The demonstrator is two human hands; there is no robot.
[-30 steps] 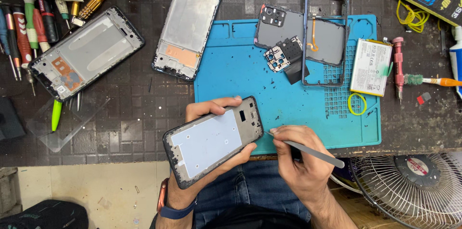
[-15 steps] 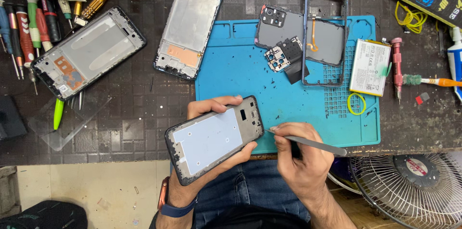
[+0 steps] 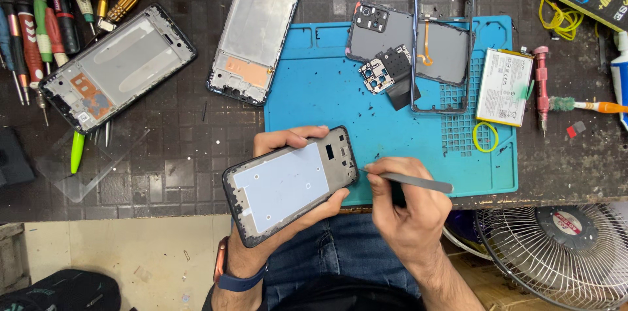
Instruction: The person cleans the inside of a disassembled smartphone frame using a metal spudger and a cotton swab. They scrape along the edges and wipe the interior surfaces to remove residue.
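Observation:
My left hand [image 3: 261,245] holds a phone frame [image 3: 290,183] with a pale inner plate, tilted, just above the near edge of the blue work mat [image 3: 327,95]. My right hand [image 3: 402,213] pinches a slim grey metal tool [image 3: 412,181] like a pen, its tip touching the frame's right end. Both hands hover over my lap at the table's front edge.
Two more phone frames [image 3: 118,66] [image 3: 257,30] lie on the dark table. On the mat sit a back cover [image 3: 386,39], an empty bezel [image 3: 445,46], a battery [image 3: 502,86] and a yellow rubber band [image 3: 485,136]. Screwdrivers [image 3: 39,30] lie at left; a fan [image 3: 562,252] stands below right.
The frame has shifted slightly right and up in my left hand. My right hand has brought the tool tip in against the frame's right end.

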